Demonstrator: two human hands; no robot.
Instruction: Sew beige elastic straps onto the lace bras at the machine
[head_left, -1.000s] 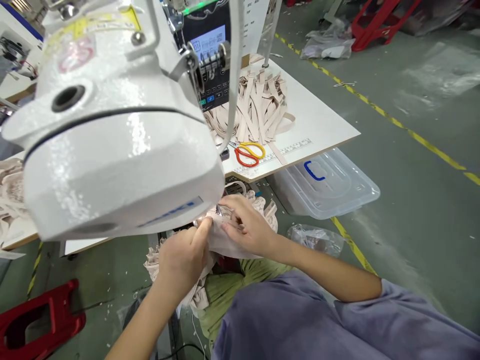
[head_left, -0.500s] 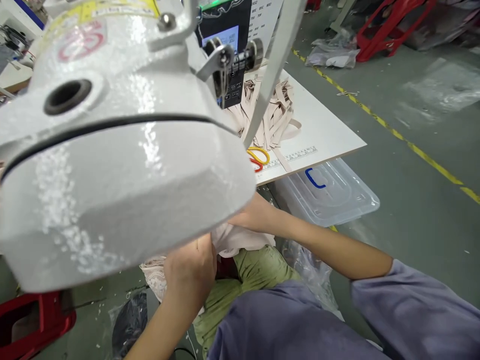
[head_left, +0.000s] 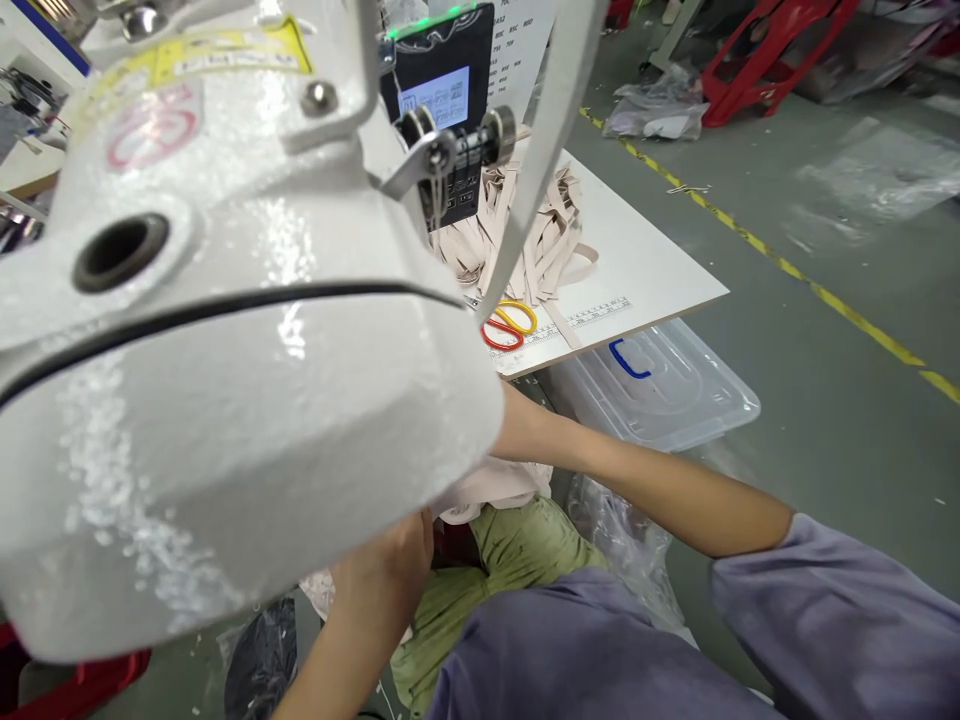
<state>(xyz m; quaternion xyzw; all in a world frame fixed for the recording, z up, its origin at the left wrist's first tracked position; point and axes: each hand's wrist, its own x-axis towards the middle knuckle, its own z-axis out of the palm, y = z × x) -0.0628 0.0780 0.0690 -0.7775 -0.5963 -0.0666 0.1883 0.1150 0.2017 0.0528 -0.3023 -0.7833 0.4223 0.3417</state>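
Note:
A large white sewing machine head (head_left: pixel 255 420) fills the left and covers most of both hands. My left hand (head_left: pixel 394 560) is beneath its lower edge, beside pale pink fabric (head_left: pixel 499 485); its fingers are hidden. Only the wrist part of my right hand (head_left: pixel 521 425) shows at the machine's right end, just above that fabric, and its fingers are out of sight. The fabric hangs over green trousers (head_left: pixel 525 545). More pale lace fabric (head_left: pixel 319 590) shows left of my left wrist.
On the white tabletop (head_left: pixel 652 270) lie beige strips (head_left: pixel 532 235), red and yellow scissors (head_left: pixel 510 325) and a printed ruler. A black control panel (head_left: pixel 439 100) stands behind. Below the table is a clear lidded box (head_left: pixel 675 400). Red stools (head_left: pixel 750 60) stand on the floor.
The machine head sits lower in view and hides more of both hands. The scissors and the panel's screen show more fully. My right hand has slipped further behind the machine.

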